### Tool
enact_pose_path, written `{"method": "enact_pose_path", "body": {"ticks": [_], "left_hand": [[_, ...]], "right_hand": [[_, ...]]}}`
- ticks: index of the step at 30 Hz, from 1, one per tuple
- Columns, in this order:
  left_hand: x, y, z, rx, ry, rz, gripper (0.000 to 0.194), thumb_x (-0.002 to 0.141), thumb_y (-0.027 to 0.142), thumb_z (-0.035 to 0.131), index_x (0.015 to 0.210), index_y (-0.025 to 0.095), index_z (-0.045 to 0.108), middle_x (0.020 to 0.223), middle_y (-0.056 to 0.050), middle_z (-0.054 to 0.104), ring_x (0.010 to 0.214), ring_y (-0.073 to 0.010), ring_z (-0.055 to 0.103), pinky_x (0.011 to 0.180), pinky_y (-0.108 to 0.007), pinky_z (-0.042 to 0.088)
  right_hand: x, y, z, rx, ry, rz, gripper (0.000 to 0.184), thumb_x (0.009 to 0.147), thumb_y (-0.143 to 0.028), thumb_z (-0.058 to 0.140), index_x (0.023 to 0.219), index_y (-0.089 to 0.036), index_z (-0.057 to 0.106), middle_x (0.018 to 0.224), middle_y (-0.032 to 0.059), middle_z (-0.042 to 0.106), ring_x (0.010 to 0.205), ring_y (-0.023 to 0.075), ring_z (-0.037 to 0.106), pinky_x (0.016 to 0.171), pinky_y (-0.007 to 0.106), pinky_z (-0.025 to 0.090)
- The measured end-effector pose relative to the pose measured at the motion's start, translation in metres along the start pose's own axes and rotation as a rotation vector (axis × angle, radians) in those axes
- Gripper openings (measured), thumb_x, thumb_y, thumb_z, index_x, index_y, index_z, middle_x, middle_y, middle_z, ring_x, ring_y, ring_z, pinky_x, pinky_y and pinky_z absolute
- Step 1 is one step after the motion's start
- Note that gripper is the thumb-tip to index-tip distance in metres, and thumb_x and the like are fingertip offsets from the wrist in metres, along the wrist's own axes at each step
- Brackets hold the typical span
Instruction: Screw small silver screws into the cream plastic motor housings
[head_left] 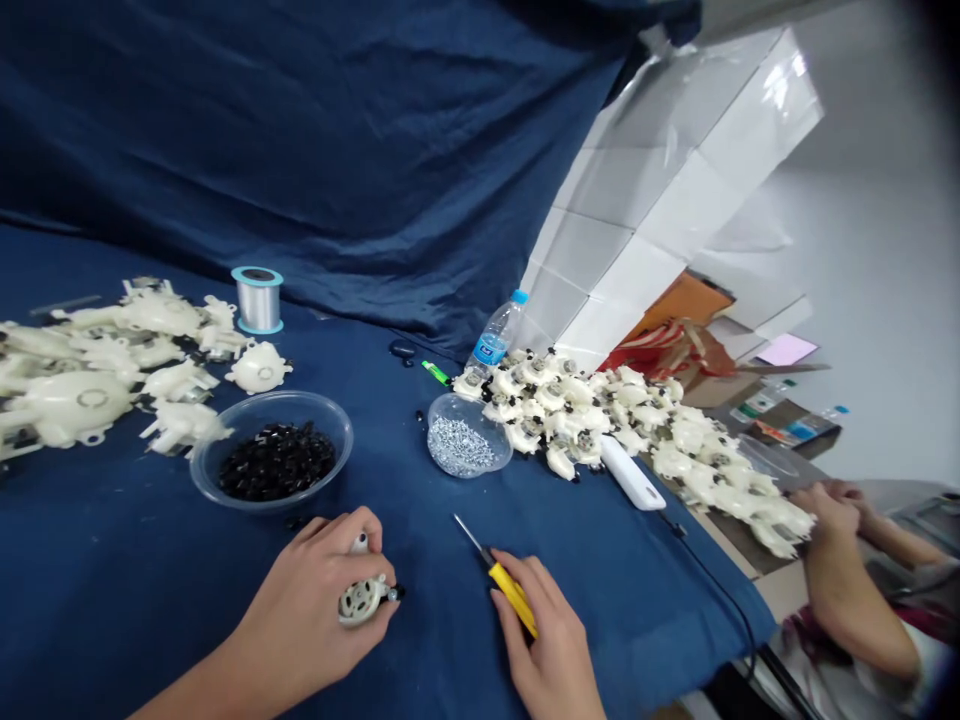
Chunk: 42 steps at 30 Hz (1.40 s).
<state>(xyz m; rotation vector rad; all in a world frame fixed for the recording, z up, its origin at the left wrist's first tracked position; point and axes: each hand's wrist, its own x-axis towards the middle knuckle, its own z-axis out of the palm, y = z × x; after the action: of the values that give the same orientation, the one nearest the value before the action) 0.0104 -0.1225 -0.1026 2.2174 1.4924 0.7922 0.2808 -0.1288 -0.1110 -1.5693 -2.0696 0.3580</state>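
My left hand [315, 610] is closed around a small cream plastic part [361, 602] with a round slotted face; a black piece sits at its right end. Most of that part is hidden by my fingers. In my right hand [551, 630] is a screwdriver [512, 598] with a yellow handle, its thin metal tip pointing up and left, apart from the part. Beyond my left hand stands a clear bowl [196, 470] of small black pieces. Farther right, a clear dish [498, 464] holds many small silvery screws [459, 445].
Cream plastic parts [82, 405] are heaped at left, beside a spool of wire [259, 302]. At right lie more cream assemblies [592, 405], a water bottle [497, 335] and a white corded device [631, 475]. Another person's hands [829, 505] rest past the table's right edge.
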Motion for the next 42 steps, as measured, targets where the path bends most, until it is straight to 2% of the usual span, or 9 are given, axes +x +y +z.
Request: {"method": "enact_pose_path", "body": {"ticks": [5, 8, 10, 12, 15, 18, 24, 38, 42], "left_hand": [[0.003, 0.0, -0.003, -0.064, -0.039, -0.019, 0.014, 0.087, 0.032, 0.059, 0.082, 0.03, 0.071, 0.098, 0.003, 0.059, 0.081, -0.0149, 0.061, 0.084, -0.035, 0.043], [0.005, -0.001, -0.004, -0.139, -0.082, -0.058, 0.014, 0.088, 0.034, 0.059, 0.082, 0.029, 0.071, 0.097, 0.002, 0.058, 0.083, -0.016, 0.061, 0.087, -0.037, 0.041], [0.006, -0.002, -0.004, -0.192, -0.109, -0.063, 0.015, 0.088, 0.034, 0.059, 0.083, 0.028, 0.071, 0.096, 0.002, 0.058, 0.084, -0.0166, 0.061, 0.086, -0.037, 0.039], [0.007, -0.003, -0.004, -0.244, -0.125, -0.063, 0.016, 0.089, 0.033, 0.057, 0.084, 0.028, 0.071, 0.095, 0.002, 0.057, 0.086, -0.017, 0.06, 0.085, -0.036, 0.038], [0.009, -0.004, -0.004, -0.275, -0.132, -0.066, 0.018, 0.09, 0.033, 0.055, 0.082, 0.027, 0.07, 0.094, 0.001, 0.058, 0.088, -0.0175, 0.059, 0.086, -0.035, 0.037], [0.009, -0.006, -0.004, -0.267, -0.143, -0.068, 0.017, 0.089, 0.034, 0.055, 0.083, 0.027, 0.07, 0.095, 0.001, 0.059, 0.088, -0.0186, 0.059, 0.086, -0.036, 0.037], [0.005, -0.005, -0.008, -0.246, -0.14, -0.04, 0.016, 0.084, 0.025, 0.052, 0.091, 0.027, 0.066, 0.099, 0.0, 0.059, 0.087, -0.0193, 0.059, 0.086, -0.039, 0.038], [0.008, -0.002, 0.006, -0.133, -0.001, -0.079, 0.016, 0.067, 0.017, 0.058, 0.077, 0.026, 0.067, 0.088, 0.005, 0.056, 0.075, -0.0125, 0.059, 0.079, -0.034, 0.037], [0.008, 0.001, 0.006, -0.122, 0.034, -0.104, 0.016, 0.066, 0.018, 0.059, 0.074, 0.028, 0.068, 0.088, 0.007, 0.058, 0.071, -0.0109, 0.058, 0.079, -0.035, 0.037]], "right_hand": [[0.005, -0.025, -0.008, -0.205, 0.027, -0.127, 0.045, 0.098, -0.021, 0.048, 0.141, -0.031, 0.053, 0.127, 0.0151, 0.055, 0.113, 0.033, 0.053, 0.09, 0.054, 0.047], [0.013, -0.049, -0.008, 0.039, -0.061, -0.187, 0.052, 0.091, -0.019, 0.059, 0.141, -0.033, 0.054, 0.134, 0.0118, 0.053, 0.121, 0.0301, 0.052, 0.102, 0.053, 0.043], [0.019, -0.063, -0.001, 0.326, -0.159, -0.176, 0.047, 0.087, -0.016, 0.065, 0.131, -0.031, 0.063, 0.123, 0.0075, 0.061, 0.109, 0.0227, 0.06, 0.099, 0.04, 0.049], [0.025, -0.072, 0.011, 0.538, -0.185, -0.12, 0.033, 0.084, -0.014, 0.066, 0.115, -0.026, 0.073, 0.104, 0.0048, 0.068, 0.09, 0.0177, 0.066, 0.084, 0.031, 0.054], [0.03, -0.074, 0.027, 0.666, -0.132, -0.072, 0.019, 0.082, -0.012, 0.066, 0.093, -0.021, 0.079, 0.085, 0.0041, 0.07, 0.072, 0.0158, 0.064, 0.069, 0.028, 0.053], [0.03, -0.069, 0.038, 0.719, -0.082, -0.071, 0.022, 0.078, -0.009, 0.066, 0.093, -0.019, 0.078, 0.083, 0.0041, 0.069, 0.069, 0.0146, 0.063, 0.066, 0.027, 0.052], [0.03, -0.065, 0.043, 0.727, -0.063, -0.066, 0.021, 0.079, -0.007, 0.066, 0.093, -0.018, 0.077, 0.085, 0.0046, 0.07, 0.07, 0.0138, 0.062, 0.068, 0.026, 0.052], [0.032, -0.069, 0.045, 0.674, -0.022, -0.108, 0.017, 0.075, -0.001, 0.065, 0.08, -0.017, 0.068, 0.081, 0.0019, 0.068, 0.066, 0.012, 0.062, 0.062, 0.023, 0.051], [0.02, -0.056, 0.02, 0.435, 0.197, -0.183, 0.014, 0.086, -0.009, 0.064, 0.091, -0.021, 0.069, 0.095, 0.0045, 0.067, 0.086, 0.017, 0.064, 0.079, 0.03, 0.052]]}}
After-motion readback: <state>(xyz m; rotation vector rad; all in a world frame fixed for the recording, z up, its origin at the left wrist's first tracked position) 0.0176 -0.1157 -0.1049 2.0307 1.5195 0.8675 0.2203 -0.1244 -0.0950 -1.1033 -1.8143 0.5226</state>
